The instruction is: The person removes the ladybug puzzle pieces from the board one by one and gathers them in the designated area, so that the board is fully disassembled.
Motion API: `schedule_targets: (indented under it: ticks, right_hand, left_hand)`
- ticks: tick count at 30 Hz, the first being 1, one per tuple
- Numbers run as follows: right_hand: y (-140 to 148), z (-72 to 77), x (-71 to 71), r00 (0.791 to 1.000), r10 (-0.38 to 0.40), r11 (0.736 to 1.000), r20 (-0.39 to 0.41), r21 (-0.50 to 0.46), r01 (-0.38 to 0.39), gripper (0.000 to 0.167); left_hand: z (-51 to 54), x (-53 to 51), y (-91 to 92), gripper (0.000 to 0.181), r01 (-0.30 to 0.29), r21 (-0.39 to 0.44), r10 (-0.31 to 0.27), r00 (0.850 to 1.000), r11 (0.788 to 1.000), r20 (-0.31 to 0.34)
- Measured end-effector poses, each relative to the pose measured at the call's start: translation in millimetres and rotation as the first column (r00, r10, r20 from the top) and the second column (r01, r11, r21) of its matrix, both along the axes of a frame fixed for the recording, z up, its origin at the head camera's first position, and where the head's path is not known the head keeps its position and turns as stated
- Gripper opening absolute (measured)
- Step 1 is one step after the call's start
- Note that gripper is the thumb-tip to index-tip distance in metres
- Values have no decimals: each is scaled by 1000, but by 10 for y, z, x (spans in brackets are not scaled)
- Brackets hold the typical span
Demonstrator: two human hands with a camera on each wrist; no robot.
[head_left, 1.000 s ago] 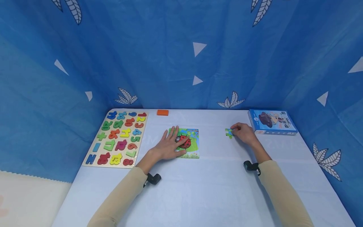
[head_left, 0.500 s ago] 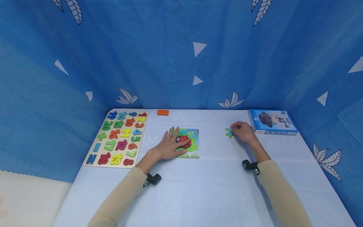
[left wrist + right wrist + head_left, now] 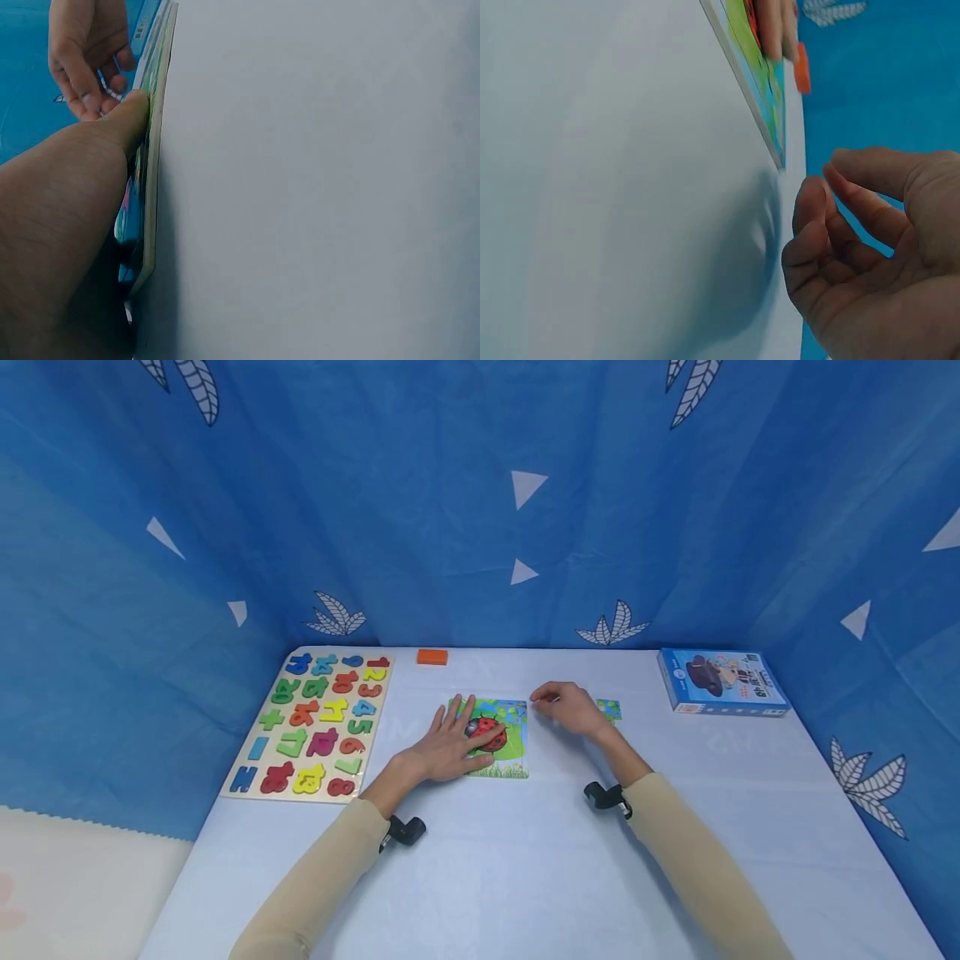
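Steadying the ladybird puzzle board (image 3: 515, 742), which lies flat on the white table (image 3: 555, 860) in front of the person, seems to be the step in hand, together with bringing the other hand to its far right corner. The left hand (image 3: 448, 750) rests on the board's left part, fingers spread wide, gripping nothing. The right hand (image 3: 572, 708) hovers just beside that corner, thumb and forefinger narrowed almost to a pinch; no piece shows between the tips, though whether something small is hidden there I cannot tell. The next move likely calls for a light fingertip touch at that corner while the left palm keeps the board from sliding. Beyond the right hand, partly behind it, lies a loose puzzle piece (image 3: 609, 710). Farther out are the number board (image 3: 330, 767), the orange block (image 3: 432, 657) and the blue box (image 3: 731, 681). Half a second ago the right hand was at the loose piece; now it is over by the board, while the left hand and the board look unmoved.
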State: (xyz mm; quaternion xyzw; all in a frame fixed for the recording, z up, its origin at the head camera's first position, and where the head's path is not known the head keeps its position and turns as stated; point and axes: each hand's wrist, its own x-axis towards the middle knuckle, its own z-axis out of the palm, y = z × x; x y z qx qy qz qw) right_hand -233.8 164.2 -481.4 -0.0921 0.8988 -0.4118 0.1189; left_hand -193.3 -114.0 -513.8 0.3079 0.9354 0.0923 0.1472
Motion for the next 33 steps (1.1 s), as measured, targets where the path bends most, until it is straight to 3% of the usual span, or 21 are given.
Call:
schedule_targets:
  ticks: [4,9,18,33]
  right_hand:
    - [-218,-50,3,997,70,997,32,8,-71,23]
    - [-348,-80,-5,995,93,994,46,54,-95,26]
    - [-415,-58,-4,990,125,986,66,102,-131,33]
    - [-458,-57,32,990,140,983,32,115,-143,34]
  left_hand:
    - [-17,-13,2,66,0,9,0,1000,1000,9]
    - [-20,-18,9,65,3,8,-3,1000,1000,17]
    - [-6,-12,-7,65,0,-9,0,1000,1000,18]
    - [-2,-19,-3,65,2,0,-2,1000,1000,16]
